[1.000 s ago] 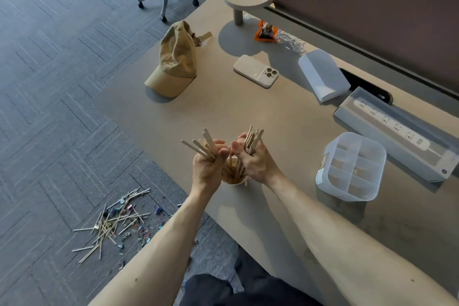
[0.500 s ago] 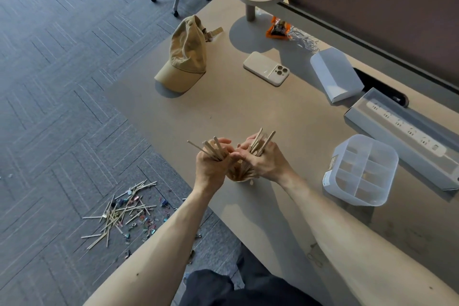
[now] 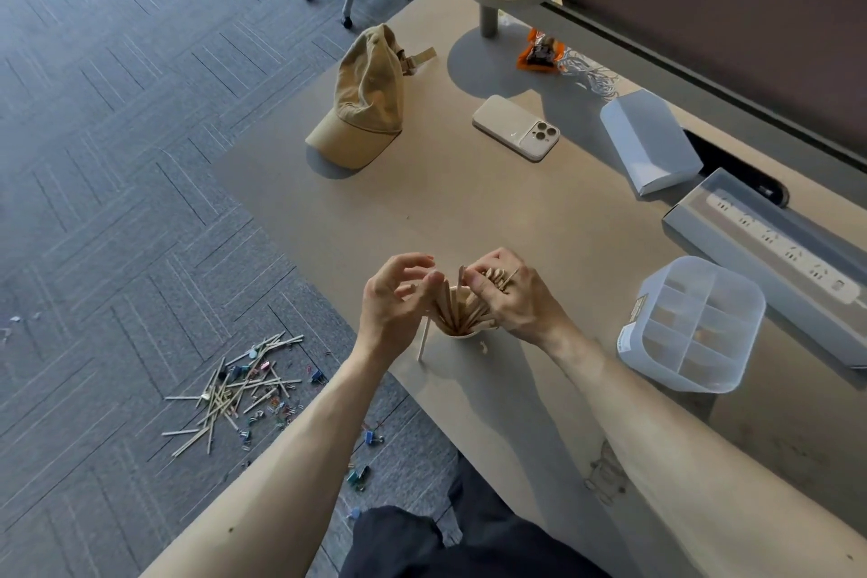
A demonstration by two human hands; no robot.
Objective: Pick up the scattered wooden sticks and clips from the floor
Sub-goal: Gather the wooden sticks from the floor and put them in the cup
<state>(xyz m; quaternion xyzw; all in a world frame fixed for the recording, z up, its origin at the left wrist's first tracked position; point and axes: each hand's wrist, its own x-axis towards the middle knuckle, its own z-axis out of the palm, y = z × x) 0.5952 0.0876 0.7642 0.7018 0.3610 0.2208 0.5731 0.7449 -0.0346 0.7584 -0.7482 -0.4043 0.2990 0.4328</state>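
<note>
The small cup (image 3: 459, 333) sits near the desk (image 3: 469, 211) edge. The right hand (image 3: 513, 300) grips wooden sticks (image 3: 457, 310) standing in it. The left hand (image 3: 394, 303) hovers just left, fingers loosely curled, empty. Left of the cup, past the edge, scattered sticks (image 3: 234, 385) and clips (image 3: 370, 436) litter the floor (image 3: 94, 108). Beyond the cup, bare desk.

Thin, pale wooden sticks (image 3: 234, 383) lie crisscrossed in a loose heap on the floor (image 3: 117, 155), with small coloured clips (image 3: 318, 375) strewn among and beside them. More sticks stand fanned in a cup (image 3: 462, 333) on the table (image 3: 469, 211), and one leans against its outside.
</note>
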